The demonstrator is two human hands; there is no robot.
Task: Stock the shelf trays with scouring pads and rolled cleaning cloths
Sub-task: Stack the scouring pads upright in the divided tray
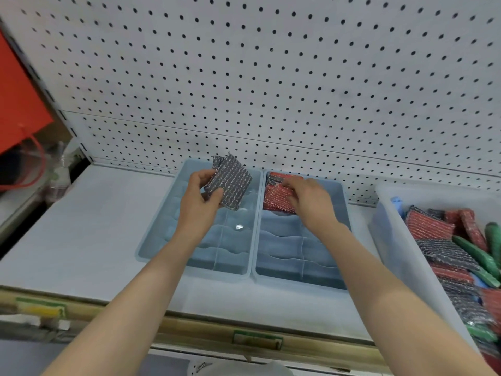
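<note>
Two pale blue divided trays stand side by side on the white shelf: the left tray (151,248) and the right tray (343,194). My left hand (199,199) holds a stack of grey scouring pads (230,180) above the far end of the left tray. My right hand (309,198) presses its fingers on red scouring pads (276,199) lying in the far compartments of the right tray; a grey pad sits behind them. A clear plastic bin (390,240) at the right holds several red and grey pads (428,225) and green rolled cloths (477,252).
A white pegboard wall (271,77) rises behind the shelf. The shelf's front edge carries price label holders (257,340). At the far left are an orange panel (19,99) and red-handled clutter. Bare shelf surface lies left of the trays.
</note>
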